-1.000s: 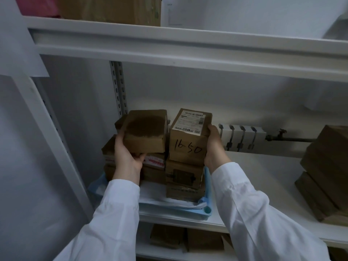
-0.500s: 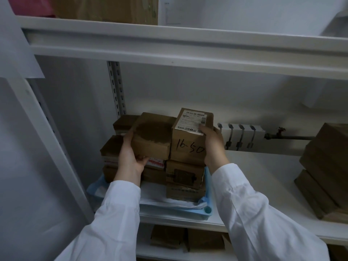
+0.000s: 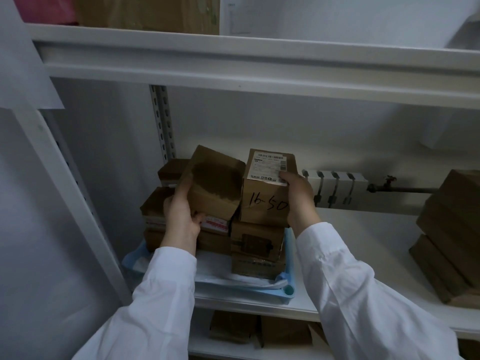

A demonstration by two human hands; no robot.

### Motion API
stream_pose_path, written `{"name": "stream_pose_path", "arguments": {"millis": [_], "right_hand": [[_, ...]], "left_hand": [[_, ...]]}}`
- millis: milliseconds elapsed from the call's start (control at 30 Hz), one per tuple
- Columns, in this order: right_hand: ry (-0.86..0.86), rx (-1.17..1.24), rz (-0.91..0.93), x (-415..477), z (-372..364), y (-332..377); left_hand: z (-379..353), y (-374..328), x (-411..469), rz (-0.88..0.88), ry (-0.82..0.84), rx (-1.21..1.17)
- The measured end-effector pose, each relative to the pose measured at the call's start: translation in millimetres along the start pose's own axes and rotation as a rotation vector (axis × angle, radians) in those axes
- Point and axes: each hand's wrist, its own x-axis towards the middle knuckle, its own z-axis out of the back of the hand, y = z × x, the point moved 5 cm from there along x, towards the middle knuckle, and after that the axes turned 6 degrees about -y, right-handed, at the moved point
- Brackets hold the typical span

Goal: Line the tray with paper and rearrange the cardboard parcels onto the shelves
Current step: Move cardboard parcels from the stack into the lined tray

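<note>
Fingers (image 3: 182, 189) of my left hand (image 3: 181, 219) curl up the left side of the stained parcel (image 3: 215, 185), with the thumb hooked under its near bottom edge, so that hand grips it. The parcel is tilted, and its right side touches its neighbour. My right hand (image 3: 298, 198) wraps the right side of the labelled parcel (image 3: 265, 201), the one with "16-50" written on its front, and its fingertips curl onto the white shipping label on top. Both white sleeves (image 3: 350, 294) come in from the bottom of my view.

Lowest and nearest, the bottom shelf holds a few brown boxes (image 3: 259, 331) in shadow. Above them the blue tray (image 3: 288, 291) sits at the left end of the middle shelf (image 3: 376, 229), lined with white paper (image 3: 220, 280) that creases over the near rim. Two stacks stand on the paper. The labelled parcel tops the right stack (image 3: 255, 242). The stained one hangs over the left stack (image 3: 155, 211), and I cannot tell whether it touches it.

Well apart on the right, a leaning pile (image 3: 452, 229) of brown boxes lies on the same shelf. Against the back wall I see a white finned block (image 3: 335, 184) joined to a dark pipe (image 3: 402, 188) with a valve. A slotted upright (image 3: 162, 131) rises behind the tray. Furthest up, the top shelf (image 3: 259, 63) carries a large carton (image 3: 155, 14) and something pink (image 3: 44, 9).
</note>
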Motion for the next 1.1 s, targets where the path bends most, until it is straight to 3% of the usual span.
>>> {"name": "stream_pose_path", "arguments": {"millis": [100,300,833,1100], "right_hand": [[0.009,0.024,-0.004,-0.3,0.0,-0.1],[-0.050,0.067,0.042,2.5,4.2,2.7],[-0.125,0.089,0.079,4.0,12.5,3.6],[-0.084,0.080,0.096,2.7,4.8,0.9]], "left_hand": [[-3.0,-4.1,1.1,-0.037,-0.012,0.023],[-4.8,10.5,-0.6,0.105,0.011,0.039],[-9.5,15.8,-0.3,0.172,0.048,0.070],[1.5,22.9,9.0,0.169,-0.051,0.081]]}}
